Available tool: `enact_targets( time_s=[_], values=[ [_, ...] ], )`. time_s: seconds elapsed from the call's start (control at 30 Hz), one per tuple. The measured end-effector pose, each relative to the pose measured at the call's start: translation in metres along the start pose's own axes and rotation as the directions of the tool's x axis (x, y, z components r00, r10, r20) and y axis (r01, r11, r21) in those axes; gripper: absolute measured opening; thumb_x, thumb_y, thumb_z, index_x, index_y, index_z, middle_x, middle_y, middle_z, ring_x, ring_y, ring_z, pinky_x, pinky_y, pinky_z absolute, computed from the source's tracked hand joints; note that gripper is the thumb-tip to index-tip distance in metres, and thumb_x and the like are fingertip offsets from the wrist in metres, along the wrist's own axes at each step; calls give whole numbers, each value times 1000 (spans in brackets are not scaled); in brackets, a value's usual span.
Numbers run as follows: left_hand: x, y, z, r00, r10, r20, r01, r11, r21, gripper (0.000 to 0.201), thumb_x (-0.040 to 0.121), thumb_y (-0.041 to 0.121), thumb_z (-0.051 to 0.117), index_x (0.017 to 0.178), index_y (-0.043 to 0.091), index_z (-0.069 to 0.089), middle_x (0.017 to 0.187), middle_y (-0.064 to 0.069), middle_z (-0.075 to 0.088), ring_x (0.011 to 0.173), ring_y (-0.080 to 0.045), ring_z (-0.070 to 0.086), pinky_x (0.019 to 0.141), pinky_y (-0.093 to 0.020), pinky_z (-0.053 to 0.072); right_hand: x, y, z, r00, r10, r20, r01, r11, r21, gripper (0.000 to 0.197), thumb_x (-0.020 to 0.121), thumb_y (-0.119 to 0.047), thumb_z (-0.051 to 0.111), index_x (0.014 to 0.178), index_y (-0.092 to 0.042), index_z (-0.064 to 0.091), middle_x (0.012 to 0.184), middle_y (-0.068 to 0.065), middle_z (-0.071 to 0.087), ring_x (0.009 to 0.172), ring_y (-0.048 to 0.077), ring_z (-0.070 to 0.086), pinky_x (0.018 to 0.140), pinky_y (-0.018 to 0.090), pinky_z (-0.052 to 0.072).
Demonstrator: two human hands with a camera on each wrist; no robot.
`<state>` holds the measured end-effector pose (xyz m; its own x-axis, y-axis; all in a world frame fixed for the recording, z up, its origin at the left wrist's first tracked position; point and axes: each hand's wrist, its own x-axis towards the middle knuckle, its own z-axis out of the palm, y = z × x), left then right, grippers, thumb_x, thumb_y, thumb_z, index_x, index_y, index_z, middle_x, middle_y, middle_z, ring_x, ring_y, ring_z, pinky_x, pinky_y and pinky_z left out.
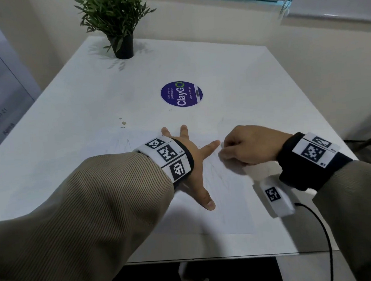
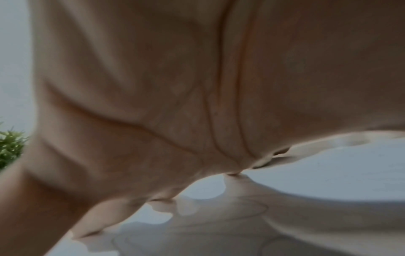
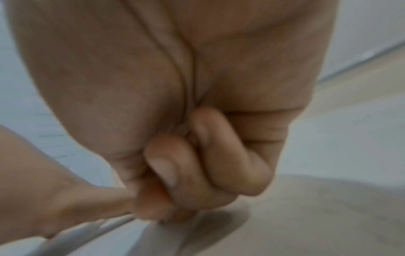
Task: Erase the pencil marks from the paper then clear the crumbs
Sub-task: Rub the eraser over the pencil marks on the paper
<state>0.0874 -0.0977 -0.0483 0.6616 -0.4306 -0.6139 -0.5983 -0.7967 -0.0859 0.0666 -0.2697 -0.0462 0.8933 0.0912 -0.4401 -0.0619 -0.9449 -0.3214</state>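
Note:
A white sheet of paper point(image 1: 227, 213) lies on the white table point(image 1: 81, 107), with faint pencil marks point(image 1: 124, 143) at its far left and more thin lines near the middle. My left hand point(image 1: 200, 167) is spread flat on the sheet, fingers straight, pressing it down. The left wrist view shows only its palm point(image 2: 197, 104) close above the paper. Just right of the left index finger, my right hand point(image 1: 225, 152) is curled, its fingertips point(image 3: 166, 204) pinched together and touching the paper. They grip a small eraser that is almost wholly hidden.
A potted plant point(image 1: 118, 25) stands at the table's far edge. A round purple sticker point(image 1: 181, 94) lies mid-table, with a few small spots point(image 1: 123, 122) to its left. A black cable point(image 1: 322, 230) hangs over the near right edge. Walls close in on the right.

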Motion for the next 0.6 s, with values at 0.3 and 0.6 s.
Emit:
enact_targets(
  time_s=[0.3,0.6],
  values=[
    [-4,-1,1,999,32,-21,-32,999,5,137,62,87,68,149,48,-30,165,-27,-14,144,-54,-23,113,-71,1,7,-3,2,999,38,-38,-37,999,15,39,96,-33,58,77,-1,67,67,15,68,54,18,53,61,32,46],
    [1,-19,10,995,-6,-99,-3,996,-88,132,57,93,65,152,53,-20,168,-11,-17,151,-51,-4,112,-63,31,6,0,3,999,37,13,-38,996,77,41,99,-30,57,74,1,65,55,1,62,47,17,49,49,19,43]
  ],
)
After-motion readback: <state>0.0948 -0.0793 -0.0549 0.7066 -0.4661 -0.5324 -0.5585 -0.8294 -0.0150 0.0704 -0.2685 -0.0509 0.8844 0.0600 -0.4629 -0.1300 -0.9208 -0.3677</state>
